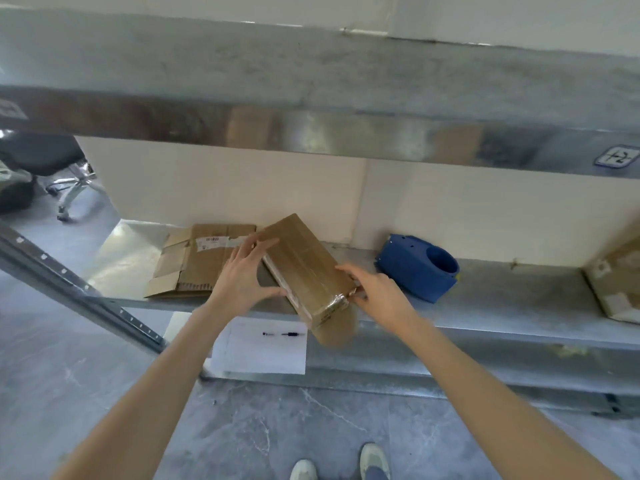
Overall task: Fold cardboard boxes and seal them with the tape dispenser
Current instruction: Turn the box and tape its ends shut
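two hands bracket the box [304,268], which sits skewed at the front of the metal shelf [502,306], its near end hanging over the edge. its long axis runs from far-left to near-right. the left hand [244,275] is spread, fingers straight against the long left side; the right hand [375,294] pinches the taped near-right corner. the tape dispenser [419,268] lies just right of the right hand, so that hand is the nearer one for it, if another seam wants sealing.
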Demonstrator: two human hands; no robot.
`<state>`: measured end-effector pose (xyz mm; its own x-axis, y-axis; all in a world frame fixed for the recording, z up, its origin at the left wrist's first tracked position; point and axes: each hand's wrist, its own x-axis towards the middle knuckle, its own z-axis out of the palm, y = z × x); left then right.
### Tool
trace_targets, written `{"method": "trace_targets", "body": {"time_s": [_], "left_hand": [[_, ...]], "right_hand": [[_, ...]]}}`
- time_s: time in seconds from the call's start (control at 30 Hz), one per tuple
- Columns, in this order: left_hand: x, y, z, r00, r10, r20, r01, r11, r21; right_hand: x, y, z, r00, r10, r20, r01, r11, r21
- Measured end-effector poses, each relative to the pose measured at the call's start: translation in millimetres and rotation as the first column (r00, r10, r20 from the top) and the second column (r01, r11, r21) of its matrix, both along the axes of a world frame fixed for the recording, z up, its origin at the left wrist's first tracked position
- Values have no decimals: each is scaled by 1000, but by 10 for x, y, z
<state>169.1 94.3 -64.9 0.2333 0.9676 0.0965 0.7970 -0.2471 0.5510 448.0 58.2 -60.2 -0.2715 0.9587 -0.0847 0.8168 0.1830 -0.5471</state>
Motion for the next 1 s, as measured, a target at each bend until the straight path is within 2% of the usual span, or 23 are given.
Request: {"method": "trace_targets", "body": {"time_s": [0.23,0.33,0.53,0.8,0.93,1.0], "left_hand": [[-142,275,-70,992,-17,124,33,991,-130],[-71,227,-74,980,9,197,9,996,-89],[135,-71,-111,949,118,291,-114,993,-33],[117,-319,-209,930,111,349,-118,993,-2],[-73,-274,-238,914,78,399,-47,995,-86],[-191,-211,-241,927,52,372,-13,994,-107]], "right_hand": [[-28,-266,1,995,-99,2,99,995,20],[-10,-364,40,990,-137,-33,138,990,18],[-28,-465,52,933,-285,-220,278,959,-61],[-89,-345,12,897,-400,-188,395,916,-65],[-117,-250,1,880,-454,-139,456,890,-18],[-118,-219,22,891,-436,-127,439,898,-1]]}}
